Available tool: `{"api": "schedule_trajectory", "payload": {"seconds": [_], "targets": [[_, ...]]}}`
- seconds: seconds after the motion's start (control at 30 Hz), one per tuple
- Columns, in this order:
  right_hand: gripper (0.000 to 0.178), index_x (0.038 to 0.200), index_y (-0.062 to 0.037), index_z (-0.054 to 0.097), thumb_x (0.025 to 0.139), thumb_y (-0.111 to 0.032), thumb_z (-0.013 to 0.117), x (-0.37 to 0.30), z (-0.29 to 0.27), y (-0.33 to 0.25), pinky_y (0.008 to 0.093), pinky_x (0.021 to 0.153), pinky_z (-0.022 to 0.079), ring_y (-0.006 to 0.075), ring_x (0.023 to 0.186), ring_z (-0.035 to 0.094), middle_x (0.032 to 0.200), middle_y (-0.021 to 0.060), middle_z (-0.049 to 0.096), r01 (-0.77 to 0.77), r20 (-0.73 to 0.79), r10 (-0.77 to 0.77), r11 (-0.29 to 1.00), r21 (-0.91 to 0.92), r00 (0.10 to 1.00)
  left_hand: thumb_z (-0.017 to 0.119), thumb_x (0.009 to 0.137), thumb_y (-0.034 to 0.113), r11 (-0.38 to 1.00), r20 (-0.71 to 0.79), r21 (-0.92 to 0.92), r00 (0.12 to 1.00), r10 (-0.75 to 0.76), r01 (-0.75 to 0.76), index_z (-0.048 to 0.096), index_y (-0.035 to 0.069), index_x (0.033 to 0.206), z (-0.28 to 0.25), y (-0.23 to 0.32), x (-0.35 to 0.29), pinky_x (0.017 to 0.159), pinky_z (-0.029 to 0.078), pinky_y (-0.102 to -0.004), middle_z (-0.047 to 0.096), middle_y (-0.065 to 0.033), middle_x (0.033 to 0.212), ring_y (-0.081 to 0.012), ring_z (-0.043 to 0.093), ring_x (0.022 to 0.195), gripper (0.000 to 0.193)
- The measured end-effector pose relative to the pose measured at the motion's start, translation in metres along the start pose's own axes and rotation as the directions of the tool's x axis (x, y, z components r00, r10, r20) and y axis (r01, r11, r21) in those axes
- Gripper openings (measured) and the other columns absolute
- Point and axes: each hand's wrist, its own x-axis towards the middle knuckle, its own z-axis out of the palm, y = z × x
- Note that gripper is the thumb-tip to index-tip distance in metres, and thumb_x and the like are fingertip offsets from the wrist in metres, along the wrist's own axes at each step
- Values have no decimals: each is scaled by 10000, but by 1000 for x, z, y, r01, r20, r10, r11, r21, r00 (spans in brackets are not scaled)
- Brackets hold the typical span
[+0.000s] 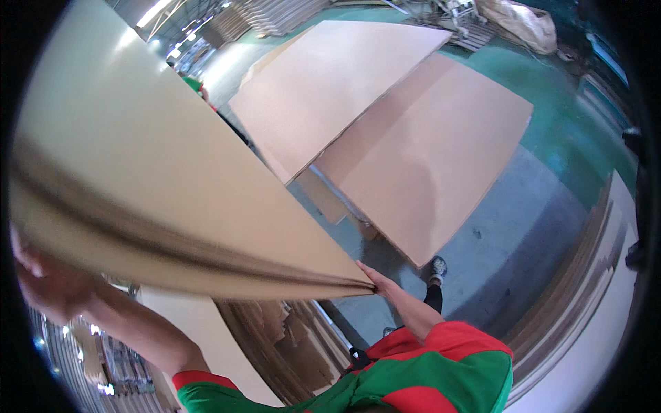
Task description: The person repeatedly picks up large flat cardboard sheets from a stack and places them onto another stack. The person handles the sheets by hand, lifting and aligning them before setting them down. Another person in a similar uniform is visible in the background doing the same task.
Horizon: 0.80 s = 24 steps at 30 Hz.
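Observation:
A large tan sheet, probably board or cardboard, slants across the left half of the view, with dark bands along its lower edge. My right hand grips its near right corner, thumb lying on the upper face. At the far left, my left hand is closed at the lower edge of the same sheet. That hand is somewhat blurred, and its fingertips are partly hidden. Beyond the sheet lie two wide stacks of flat pinkish-brown boards, a farther stack and a nearer stack.
Upright boards lean in a row at the right. Below the held sheet stand more brown boards and a pale panel. A person in green is partly hidden behind the sheet. Wrapped material lies at the back right.

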Motion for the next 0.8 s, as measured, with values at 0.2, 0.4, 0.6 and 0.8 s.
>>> {"api": "schedule_trajectory", "payload": {"seconds": [0.2,0.4,0.6,0.8], "targets": [[422,856,-109,554,900,-526,508,38,-5,-41,288,367,394,139,446,497,631,26,531,-72,58,63,980,183,996,455,828,699,836,355,-292,864,-356,465,318,-50,1415,130,-34,-92,1126,223,-483,258,-210,1502,-346,243,1398,962],[433,878,-15,553,896,-447,542,131,-13,-53,279,449,406,160,500,500,663,74,566,-322,425,129,848,421,896,534,880,541,581,612,-118,520,-596,805,405,-55,1368,165,-72,-220,1097,286,-469,294,-226,1483,-346,302,1371,781],[489,982,14,533,899,-467,514,222,-59,-38,284,470,432,173,556,520,718,80,549,-458,620,-46,631,626,784,528,940,359,162,492,183,53,-869,970,398,-118,1337,146,-83,-362,1105,274,-413,329,-251,1456,-328,324,1359,635],[474,970,-39,543,886,-505,505,316,-135,24,277,401,399,147,503,467,669,40,483,-700,726,-17,247,670,688,556,942,278,-321,237,391,-432,-870,862,514,-52,1281,168,-44,-494,1038,358,-340,453,-179,1396,-240,473,1247,475]]}}
